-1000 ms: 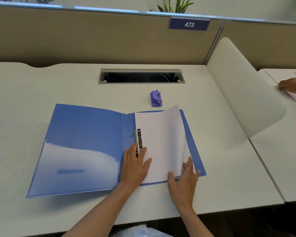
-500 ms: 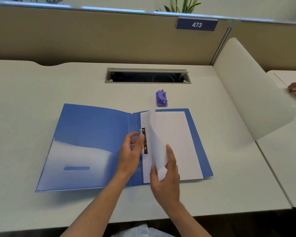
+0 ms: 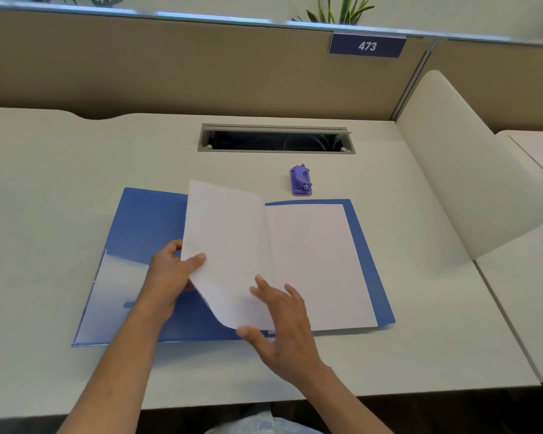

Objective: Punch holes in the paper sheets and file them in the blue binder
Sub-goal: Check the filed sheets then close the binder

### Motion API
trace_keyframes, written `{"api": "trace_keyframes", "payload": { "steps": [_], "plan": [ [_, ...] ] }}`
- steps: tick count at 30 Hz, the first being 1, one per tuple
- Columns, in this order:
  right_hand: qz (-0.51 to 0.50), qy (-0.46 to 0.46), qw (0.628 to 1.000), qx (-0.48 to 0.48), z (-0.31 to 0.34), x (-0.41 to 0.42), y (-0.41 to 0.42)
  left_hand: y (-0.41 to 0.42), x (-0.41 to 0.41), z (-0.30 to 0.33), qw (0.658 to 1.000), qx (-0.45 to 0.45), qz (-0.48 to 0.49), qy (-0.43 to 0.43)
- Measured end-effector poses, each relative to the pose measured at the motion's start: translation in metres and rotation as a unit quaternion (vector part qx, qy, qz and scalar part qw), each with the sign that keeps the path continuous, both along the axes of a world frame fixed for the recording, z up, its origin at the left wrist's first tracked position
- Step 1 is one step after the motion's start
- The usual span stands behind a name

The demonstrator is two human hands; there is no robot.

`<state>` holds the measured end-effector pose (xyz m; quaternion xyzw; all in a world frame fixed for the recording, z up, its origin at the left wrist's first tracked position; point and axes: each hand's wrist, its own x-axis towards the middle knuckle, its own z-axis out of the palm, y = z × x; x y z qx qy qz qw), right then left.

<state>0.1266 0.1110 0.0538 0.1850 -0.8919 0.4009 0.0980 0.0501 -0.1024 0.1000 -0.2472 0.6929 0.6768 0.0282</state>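
The blue binder (image 3: pixel 145 227) lies open on the white desk (image 3: pixel 76 151). A white sheet (image 3: pixel 226 245) is lifted and turned over toward the left, hiding the ring mechanism. My left hand (image 3: pixel 170 277) pinches that sheet's left edge between thumb and fingers. Another white sheet (image 3: pixel 320 261) lies flat on the binder's right half. My right hand (image 3: pixel 279 324) hovers with fingers spread at the lifted sheet's lower right corner; it holds nothing. A small purple hole punch (image 3: pixel 301 180) stands behind the binder.
A grey cable slot (image 3: pixel 276 139) is set into the desk behind the punch. A white curved divider (image 3: pixel 470 170) rises at the desk's right side. A tan partition wall with a "473" sign (image 3: pixel 367 45) closes the back.
The top sheet was lifted by my right hand and swung leftward over the rings. My left hand has taken its edge, and my right hand has let go.
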Motion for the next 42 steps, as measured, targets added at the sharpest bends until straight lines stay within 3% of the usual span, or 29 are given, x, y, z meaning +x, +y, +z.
{"api": "trace_keyframes", "payload": {
  "steps": [4, 9, 16, 23, 26, 28, 31, 37, 42],
  "plan": [
    [-0.211, 0.013, 0.977, 0.001, -0.019, 0.008, 0.032, -0.019, 0.0, -0.009, 1.0, 0.006, -0.02, -0.022],
    [-0.385, -0.198, 0.895, 0.105, -0.037, 0.016, 0.074, -0.024, -0.002, -0.018, 0.999, 0.021, -0.028, -0.034],
    [-0.361, -0.256, 0.87, 0.218, -0.05, 0.024, 0.071, -0.036, -0.006, -0.022, 0.997, 0.042, -0.024, -0.052],
    [-0.34, -0.247, 0.867, 0.268, -0.052, 0.022, 0.071, -0.056, -0.009, -0.022, 0.996, 0.024, 0.003, -0.084],
    [-0.332, -0.24, 0.873, 0.263, -0.05, 0.021, 0.07, -0.055, -0.007, -0.024, 0.997, -0.024, 0.015, -0.07],
    [-0.334, -0.226, 0.893, 0.203, -0.047, 0.019, 0.069, -0.051, -0.005, -0.024, 0.996, -0.073, 0.017, -0.043],
    [-0.358, -0.213, 0.909, 0.009, -0.041, 0.016, 0.07, -0.047, 0.001, -0.024, 0.99, -0.139, 0.007, -0.013],
    [-0.405, -0.221, 0.836, -0.296, -0.021, 0.003, 0.084, -0.039, 0.003, -0.026, 0.965, -0.261, -0.023, -0.026],
    [-0.455, -0.232, 0.746, -0.428, -0.016, -0.008, 0.103, -0.027, 0.004, -0.021, 0.949, -0.313, -0.012, -0.027]
  ]
}}
